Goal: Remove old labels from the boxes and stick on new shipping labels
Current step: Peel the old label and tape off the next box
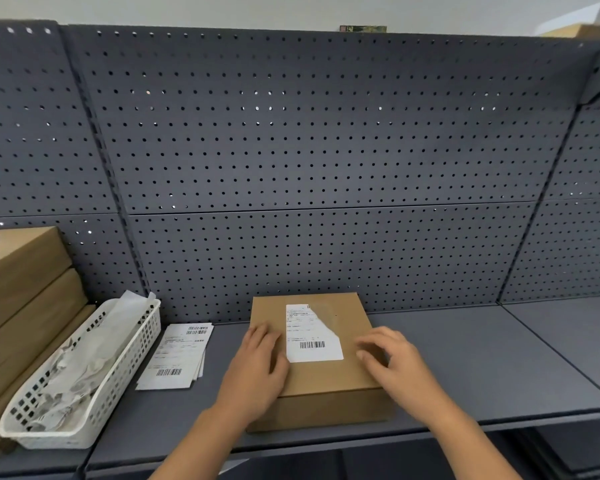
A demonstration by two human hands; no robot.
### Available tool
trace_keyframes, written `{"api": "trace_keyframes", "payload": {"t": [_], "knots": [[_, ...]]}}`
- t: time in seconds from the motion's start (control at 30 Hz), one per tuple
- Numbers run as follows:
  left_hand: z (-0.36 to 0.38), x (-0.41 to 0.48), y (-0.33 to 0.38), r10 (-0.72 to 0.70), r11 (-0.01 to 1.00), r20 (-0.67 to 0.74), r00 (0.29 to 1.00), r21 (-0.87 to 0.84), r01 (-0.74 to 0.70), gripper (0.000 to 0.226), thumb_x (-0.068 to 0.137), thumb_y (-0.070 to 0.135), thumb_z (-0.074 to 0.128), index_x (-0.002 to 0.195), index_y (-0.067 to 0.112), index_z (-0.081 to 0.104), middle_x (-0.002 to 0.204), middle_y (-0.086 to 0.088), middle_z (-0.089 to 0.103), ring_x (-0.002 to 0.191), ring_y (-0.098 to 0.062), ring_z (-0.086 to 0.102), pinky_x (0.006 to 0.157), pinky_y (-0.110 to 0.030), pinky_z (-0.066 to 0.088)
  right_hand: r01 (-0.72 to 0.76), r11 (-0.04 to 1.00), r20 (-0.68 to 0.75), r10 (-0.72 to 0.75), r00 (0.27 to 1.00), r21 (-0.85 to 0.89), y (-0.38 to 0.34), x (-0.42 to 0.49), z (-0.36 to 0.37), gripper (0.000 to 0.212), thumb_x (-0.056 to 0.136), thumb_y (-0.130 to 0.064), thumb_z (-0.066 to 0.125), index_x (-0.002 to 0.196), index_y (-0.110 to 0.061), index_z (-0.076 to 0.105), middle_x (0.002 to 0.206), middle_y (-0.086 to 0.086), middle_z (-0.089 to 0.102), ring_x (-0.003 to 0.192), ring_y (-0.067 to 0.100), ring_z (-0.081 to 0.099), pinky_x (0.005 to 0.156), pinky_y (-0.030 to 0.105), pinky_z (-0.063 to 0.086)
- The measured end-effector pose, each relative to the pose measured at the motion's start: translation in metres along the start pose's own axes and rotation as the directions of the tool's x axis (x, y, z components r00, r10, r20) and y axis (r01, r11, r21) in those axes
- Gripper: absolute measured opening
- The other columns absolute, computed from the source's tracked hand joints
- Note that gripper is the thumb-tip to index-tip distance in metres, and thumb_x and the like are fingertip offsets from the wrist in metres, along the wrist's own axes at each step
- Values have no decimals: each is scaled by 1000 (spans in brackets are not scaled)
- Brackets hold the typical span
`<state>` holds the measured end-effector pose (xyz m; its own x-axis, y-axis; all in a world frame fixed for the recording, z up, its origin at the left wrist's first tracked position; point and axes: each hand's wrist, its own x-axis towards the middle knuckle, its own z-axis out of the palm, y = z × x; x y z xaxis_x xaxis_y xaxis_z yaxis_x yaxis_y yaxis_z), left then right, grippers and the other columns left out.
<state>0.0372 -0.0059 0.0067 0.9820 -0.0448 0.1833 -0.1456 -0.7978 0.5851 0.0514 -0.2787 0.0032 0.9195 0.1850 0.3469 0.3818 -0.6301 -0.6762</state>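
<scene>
A flat brown cardboard box (329, 372) lies on the grey shelf in front of me. A white shipping label (310, 336) with a barcode is stuck on its top, and the label's upper right corner is torn away. My left hand (260, 358) rests flat on the box top just left of the label, fingers spread. Over the box's right side my right hand (392, 355) hovers or rests, fingers slightly curled and blurred, holding nothing. A small pile of loose white labels (175, 356) lies on the shelf to the left of the box.
A white perforated basket (132, 355) with crumpled label scraps stands at the left. Stacked brown boxes (21, 292) sit behind it at the far left. A dark pegboard wall (309, 150) rises behind the grey shelf (482, 358), whose front edge runs near my forearms.
</scene>
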Motion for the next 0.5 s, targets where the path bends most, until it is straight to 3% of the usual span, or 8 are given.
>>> {"api": "trace_keyframes", "payload": {"t": [0.17,0.33,0.5], "knots": [[3,-1,-5,-7,1000,11,1000,-8,7,50,108,39,38,157,29,33,170,12,13,157,-6,-1,124,-29,15,107,971,196,-65,978,-213,-10,11,-4,28,100,-41,62,124,-32,72,101,-21,56,107,0,49,94,26,46],[7,0,-7,-11,1000,4,1000,-15,11,50,107,39,38,157,30,35,169,14,14,156,-4,-2,124,-30,18,200,912,226,-123,966,-357,-18,20,-5,28,100,-42,61,124,-34,73,101,-18,58,105,5,51,84,27,46],[10,0,-10,-10,999,-12,1000,-33,9,50,107,38,40,155,30,37,169,14,16,156,-5,-1,124,-29,15,218,898,227,-138,964,-381,-18,26,-4,28,99,-43,62,123,-35,74,93,-15,58,99,5,51,78,28,45]]}}
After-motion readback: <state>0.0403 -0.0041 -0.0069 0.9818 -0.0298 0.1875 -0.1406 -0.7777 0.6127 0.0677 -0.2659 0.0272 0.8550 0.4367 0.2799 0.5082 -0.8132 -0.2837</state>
